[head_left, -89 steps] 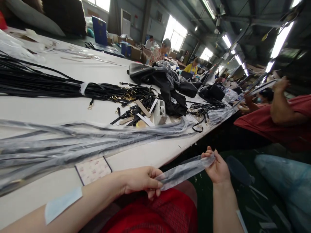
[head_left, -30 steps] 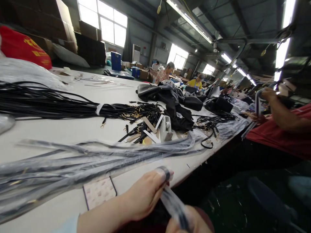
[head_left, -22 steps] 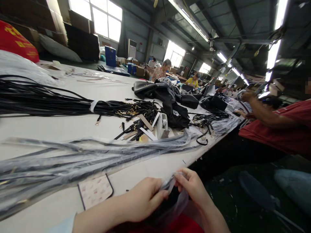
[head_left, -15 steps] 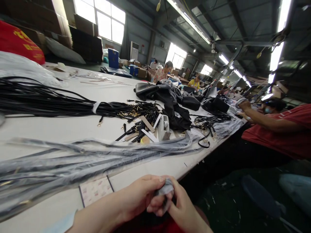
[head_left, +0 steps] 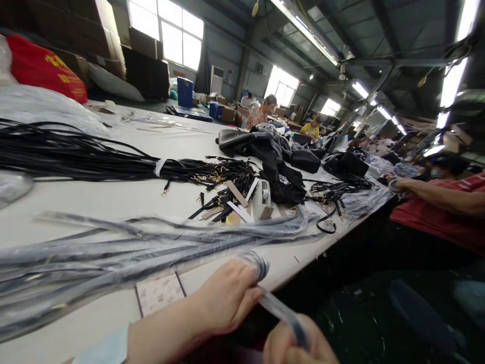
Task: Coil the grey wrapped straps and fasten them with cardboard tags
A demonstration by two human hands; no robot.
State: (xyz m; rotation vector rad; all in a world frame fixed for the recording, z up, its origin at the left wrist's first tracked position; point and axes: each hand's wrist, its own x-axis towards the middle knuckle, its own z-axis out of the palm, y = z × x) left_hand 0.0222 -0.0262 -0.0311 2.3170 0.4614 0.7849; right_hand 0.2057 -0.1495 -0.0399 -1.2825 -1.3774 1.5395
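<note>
My left hand (head_left: 231, 290) is closed around a coil of black strap in a clear plastic sleeve (head_left: 254, 263), whose loops stick out past the fingers over the table's front edge. From that coil a stretch of the sleeved strap runs down to my right hand (head_left: 299, 346), which grips it lower down and is slightly blurred. More sleeved straps (head_left: 151, 253) lie lengthwise on the white table (head_left: 182, 199) to the left of and beyond my hands. A small patterned card or booklet (head_left: 161, 294) rests by my left forearm.
A banded bundle of black straps with gold clasps (head_left: 113, 164) lies farther in. Near it stand a tape dispenser (head_left: 262, 199) and black bags (head_left: 280, 167). A person in a red shirt (head_left: 439, 212) works at the right. A stool (head_left: 417, 316) is on the floor.
My hands were together around the strap; now the right hand has moved down and right, drawing out a length, while loops show at my left hand. The view has shifted slightly.
</note>
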